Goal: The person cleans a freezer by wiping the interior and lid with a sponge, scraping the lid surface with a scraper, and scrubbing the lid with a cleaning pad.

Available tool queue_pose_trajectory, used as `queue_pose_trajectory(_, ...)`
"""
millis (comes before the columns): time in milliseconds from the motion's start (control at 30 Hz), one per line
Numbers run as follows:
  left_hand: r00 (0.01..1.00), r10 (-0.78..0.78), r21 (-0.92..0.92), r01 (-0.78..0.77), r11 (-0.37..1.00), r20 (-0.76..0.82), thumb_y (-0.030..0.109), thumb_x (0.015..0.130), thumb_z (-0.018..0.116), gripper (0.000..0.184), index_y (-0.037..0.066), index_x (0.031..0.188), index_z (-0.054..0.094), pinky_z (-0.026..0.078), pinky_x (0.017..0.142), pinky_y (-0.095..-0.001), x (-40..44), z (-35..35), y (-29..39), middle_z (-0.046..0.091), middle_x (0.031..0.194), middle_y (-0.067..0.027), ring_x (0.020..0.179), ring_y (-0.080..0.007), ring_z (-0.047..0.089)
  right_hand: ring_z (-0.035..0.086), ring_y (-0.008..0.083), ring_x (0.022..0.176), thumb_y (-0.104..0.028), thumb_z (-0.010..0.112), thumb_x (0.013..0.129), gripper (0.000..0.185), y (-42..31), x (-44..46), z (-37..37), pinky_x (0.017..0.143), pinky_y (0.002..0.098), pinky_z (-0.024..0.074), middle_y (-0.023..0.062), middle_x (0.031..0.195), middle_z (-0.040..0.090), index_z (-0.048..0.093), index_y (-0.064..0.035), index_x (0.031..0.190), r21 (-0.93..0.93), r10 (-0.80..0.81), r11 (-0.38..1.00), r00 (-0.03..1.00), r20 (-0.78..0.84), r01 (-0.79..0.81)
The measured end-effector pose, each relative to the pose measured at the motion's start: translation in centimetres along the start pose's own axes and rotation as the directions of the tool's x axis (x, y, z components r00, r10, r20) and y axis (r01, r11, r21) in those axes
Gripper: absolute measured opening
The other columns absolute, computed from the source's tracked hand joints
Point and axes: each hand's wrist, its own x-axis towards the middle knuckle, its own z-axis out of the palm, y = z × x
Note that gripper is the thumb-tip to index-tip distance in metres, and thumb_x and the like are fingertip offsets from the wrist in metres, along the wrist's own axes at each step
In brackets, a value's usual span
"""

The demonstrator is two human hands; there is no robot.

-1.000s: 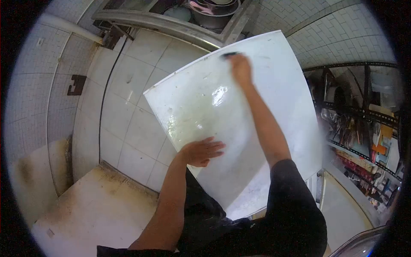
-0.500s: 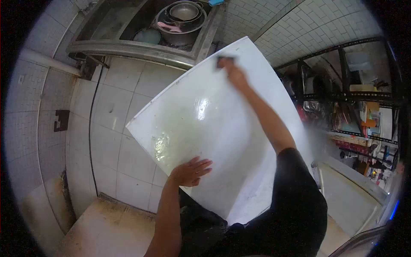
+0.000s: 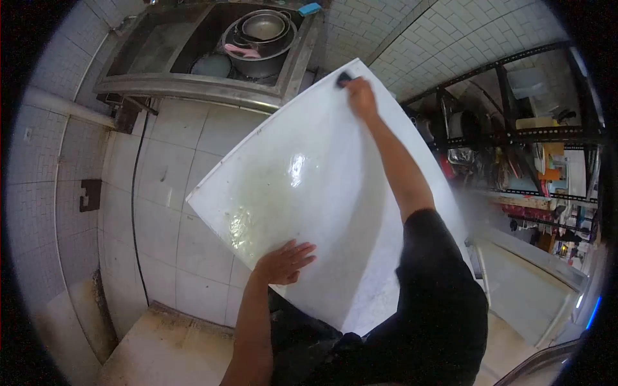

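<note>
A large white flat-topped surface [image 3: 283,186], wet and shiny in patches, fills the middle of the view. Its left part looks yellowish and foamy. My right hand [image 3: 362,98] grips a dark scrubbing pad [image 3: 344,79] and presses it on the surface near the far corner. Fingers cover part of the pad. My left hand [image 3: 285,262] lies flat on the near left edge of the same surface, fingers spread, holding nothing.
Beyond the far edge stands a metal sink [image 3: 193,93] with nested steel pots [image 3: 261,55] and a pink-handled item [image 3: 241,51]. A loaded black shelf rack [image 3: 515,136] is at the right. A dark cable [image 3: 134,193] runs along the tiled floor [image 3: 167,167] at left.
My right hand has shifted slightly right and up with the pad, toward the surface's far corner. My left hand stays at the near edge. The camera view has tilted slightly.
</note>
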Motion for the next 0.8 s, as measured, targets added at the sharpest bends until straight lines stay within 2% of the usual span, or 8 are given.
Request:
queue_pose_trajectory(67, 1.0, 0.005, -0.005, -0.005, 1.0, -0.013, 0.033, 0.082, 0.052, 0.057, 0.015, 0.134, 0.043, 0.015, 0.114, -0.0412, -0.1, -0.2, 0.2, 0.028, 0.149, -0.0032, 0.139, -0.0174, 0.021, 0.061, 0.0305, 0.079, -0.016, 0.056, 0.087, 0.017, 0.6, 2.4, -3.8, 0.075, 0.0388, 0.0481, 0.0138, 0.083, 0.063, 0.071, -0.0165, 0.094, 0.153, 0.553, 0.796, 0.807, 0.206, -0.585)
queue_pose_trajectory(133, 0.999, 0.008, -0.003, -0.008, 1.0, -0.038, 0.033, 0.081, 0.053, 0.056, 0.014, 0.133, 0.045, 0.015, 0.114, -0.0412, -0.1, -0.7, 0.1, 0.028, 0.149, -0.0036, 0.138, -0.0176, 0.022, 0.063, 0.0292, 0.078, -0.017, 0.052, 0.089, 0.019, 0.5, 2.8, -3.2, 0.072, 0.0387, 0.0486, 0.014, 0.083, 0.065, 0.07, -0.0116, 0.094, 0.124, 0.538, 0.813, 0.815, 0.215, -0.57)
queue_pose_trajectory(200, 1.0, 0.018, 0.063, -0.017, 0.998, -0.017, 0.034, 0.08, 0.053, 0.056, 0.014, 0.132, 0.046, 0.015, 0.114, -0.0404, 0.0, -1.0, 0.2, 0.029, 0.149, -0.0036, 0.138, -0.0177, 0.024, 0.063, 0.0289, 0.077, -0.019, 0.049, 0.091, 0.022, -3.0, 0.4, 0.1, 0.071, 0.0399, 0.0484, 0.0142, 0.084, 0.066, 0.068, -0.0064, 0.091, 0.132, 0.42, 0.903, 0.905, -0.07, -0.409)
queue_pose_trajectory(333, 0.997, -0.002, -0.032, -0.001, 0.999, -0.082, 0.029, 0.077, 0.055, 0.058, 0.012, 0.132, 0.046, 0.021, 0.112, -0.0407, 0.6, -1.4, -0.1, 0.035, 0.145, -0.0069, 0.135, -0.021, 0.029, 0.057, 0.0293, 0.099, -0.015, 0.049, 0.089, 0.018, -27.4, -8.9, 1.5, 0.087, 0.0415, 0.043, 0.0126, 0.098, 0.063, 0.065, -0.0091, 0.091, 0.564, 0.143, 0.784, 0.96, 0.243, -0.259)
queue_pose_trajectory(467, 0.824, -0.169, -0.243, 0.345, 0.907, 0.54, 0.026, 0.074, 0.059, 0.062, 0.009, 0.132, 0.045, 0.026, 0.11, -0.0468, 0.9, -3.1, 0.6, 0.042, 0.137, -0.0124, 0.129, -0.0291, 0.035, 0.056, 0.0306, 0.093, -0.012, 0.058, 0.08, 0.014, -44.8, -13.2, -3.2, 0.084, 0.0428, 0.0437, 0.0107, 0.093, 0.061, 0.066, -0.0116, 0.092, 0.777, -0.287, 0.587, 0.838, 0.464, -0.229)
queue_pose_trajectory(633, 0.991, 0.069, -0.145, -0.086, 0.986, -0.116, 0.027, 0.079, 0.056, 0.059, 0.007, 0.133, 0.044, 0.021, 0.112, -0.0466, -0.7, 1.1, -1.2, 0.032, 0.145, -0.0136, 0.137, -0.0268, 0.025, 0.059, 0.0296, 0.091, -0.015, 0.045, 0.091, 0.019, -24.1, -8.7, 2.0, 0.081, 0.0437, 0.045, 0.0149, 0.092, 0.062, 0.06, -0.0055, 0.099, 0.336, 0.105, 0.917, 0.944, 0.312, -0.213)
queue_pose_trajectory(733, 0.996, 0.068, -0.128, -0.074, 0.989, -0.049, 0.031, 0.081, 0.056, 0.062, 0.007, 0.136, 0.041, 0.017, 0.113, -0.0465, -0.9, 0.7, -1.3, 0.025, 0.15, -0.0126, 0.14, -0.0238, 0.02, 0.062, 0.0273, 0.074, -0.018, 0.04, 0.095, 0.024, -12.5, -0.6, -4.4, 0.066, 0.04, 0.0489, 0.0132, 0.083, 0.063, 0.059, -0.0028, 0.098, -0.127, 0.615, 0.787, 0.781, 0.104, -0.603)
queue_pose_trajectory(800, 0.998, 0.063, -0.093, -0.065, 0.994, -0.026, 0.032, 0.081, 0.055, 0.063, 0.007, 0.137, 0.039, 0.017, 0.113, -0.046, -0.9, 0.8, -1.0, 0.024, 0.15, -0.0116, 0.14, -0.0234, 0.019, 0.062, 0.0292, 0.069, -0.022, 0.041, 0.096, 0.027, -13.5, -2.2, 0.1, 0.061, 0.0412, 0.0485, 0.0144, 0.077, 0.063, 0.06, -0.0043, 0.095, 0.044, 0.436, 0.898, 0.898, 0.053, -0.438)
